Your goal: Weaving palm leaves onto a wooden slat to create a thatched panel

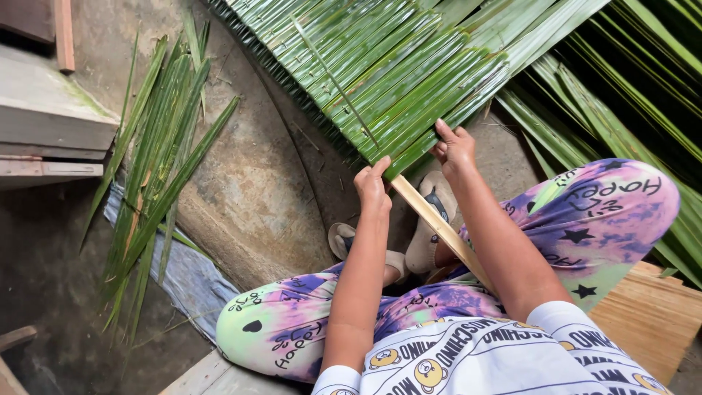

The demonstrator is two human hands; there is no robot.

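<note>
Green palm leaves folded side by side make a long leaf panel, and I see both hands at its near end. My left hand has its grip pinched narrow on the edge of the last leaf, thumb and fingers closed on the fold. My right hand sits just beside it, fingers pressed down onto the same leaf end, grip closed on the leaf. Between the two hands a pale wooden slat runs out from under the leaves and slants back toward my lap, passing under the right forearm. Below the hands, between my knees, a pair of beige sandals rests on the dirt floor. Well off to the left of the left hand lies a loose bundle of leaves, its lower end over a blue cloth. To the right of the right arm, a wooden board lies beside my knee.
</note>
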